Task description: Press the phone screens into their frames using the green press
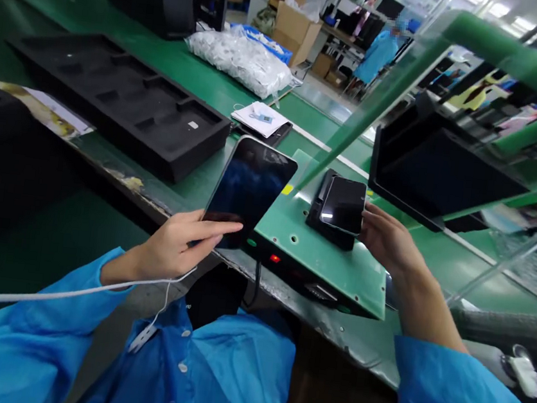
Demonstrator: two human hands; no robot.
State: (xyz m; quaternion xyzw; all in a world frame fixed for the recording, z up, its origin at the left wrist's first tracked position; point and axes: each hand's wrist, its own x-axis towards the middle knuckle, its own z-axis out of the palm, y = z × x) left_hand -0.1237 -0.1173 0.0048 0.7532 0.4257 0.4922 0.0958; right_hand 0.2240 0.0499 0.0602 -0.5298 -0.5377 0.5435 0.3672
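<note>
My left hand (180,246) grips the lower end of a dark-screened tablet (249,186), held tilted above the front edge of the green bench. My right hand (387,241) holds the right side of a smaller dark phone-like device (344,205) that rests on a black cradle (318,217). The cradle stands on a green fixture plate (338,268) with a red light on its front. Both my sleeves are blue. A white cable (44,295) runs across my left forearm.
A long black foam tray (115,97) with several recesses lies at the left. Behind it sit a bag of white parts (241,59) and a small paper stack (261,118). A dark monitor (439,172) hangs at the right under a green frame. A person in blue stands far back.
</note>
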